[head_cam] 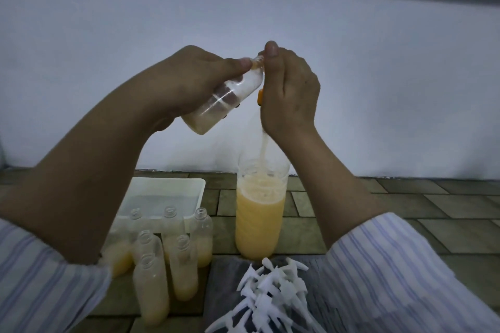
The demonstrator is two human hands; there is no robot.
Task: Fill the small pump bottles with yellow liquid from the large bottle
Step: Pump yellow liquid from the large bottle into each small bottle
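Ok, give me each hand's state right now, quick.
Left hand: grips a small clear plastic bottle, tilted, a little yellow liquid inside.
Right hand: curled around an orange-tipped pump with a tube; the grip is mostly hidden.

Small bottles (162, 254) crowd front-left, pump heads (273, 292) front-center; floor right free.

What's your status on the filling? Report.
Left hand grips a small bottle, tilted, little liquid in it. Right hand pinches a pump tube over the large bottle. Nothing in the way.
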